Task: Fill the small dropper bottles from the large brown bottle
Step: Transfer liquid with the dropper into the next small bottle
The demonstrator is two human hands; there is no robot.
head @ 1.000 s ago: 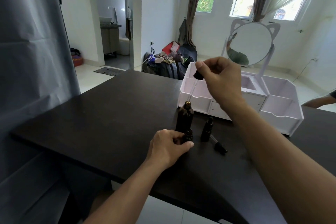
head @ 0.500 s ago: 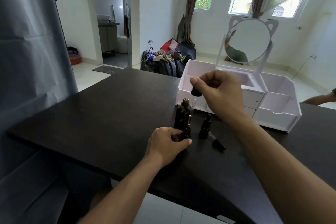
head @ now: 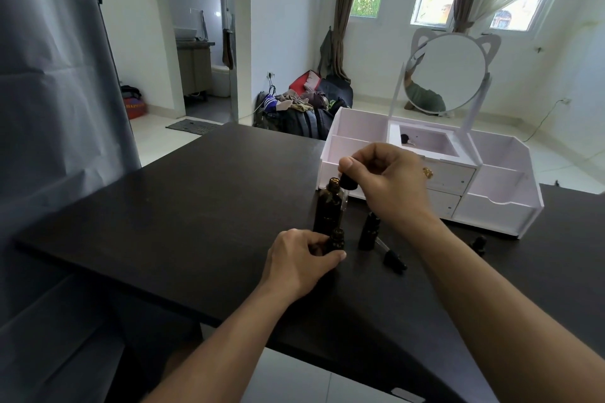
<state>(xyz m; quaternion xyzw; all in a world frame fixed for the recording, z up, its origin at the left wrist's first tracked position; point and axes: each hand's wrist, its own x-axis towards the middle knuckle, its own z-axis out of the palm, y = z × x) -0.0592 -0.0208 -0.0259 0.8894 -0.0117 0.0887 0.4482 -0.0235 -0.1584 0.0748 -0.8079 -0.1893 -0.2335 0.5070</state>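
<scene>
Right hand [head: 383, 183] is pinching the dropper bulb [head: 347, 184] beside the large brown bottle [head: 329, 206], apparently carrying liquid; left hand [head: 301, 260] is gripping the small open dropper bottle [head: 336, 240], steadying it on the table [head: 196, 206].

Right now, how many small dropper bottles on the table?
2. One small bottle is uncapped, held by the left hand, in front of the large bottle. The other stands capped just right of it. Hands may hide more.
</scene>
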